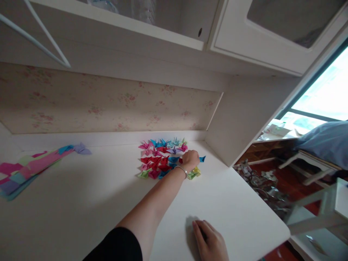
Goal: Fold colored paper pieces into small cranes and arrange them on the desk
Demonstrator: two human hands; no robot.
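My left hand reaches across the white table with its fingers closed. A blue paper crane sticks out at its right side; the fingertips on it are hidden. Around this hand lie rows of folded paper cranes in pink, red, blue, purple and green. A yellow-green crane is just below the hand, and my wrist and forearm cover part of the rows. Nearer the front, my right hand rests on the table, loosely curled, with nothing visible in it.
At the left lies a fanned pile of coloured paper pieces, with a lilac folded piece at its end. A white shelf overhangs the table. A side panel closes the right back. Clutter covers the floor beyond the right edge.
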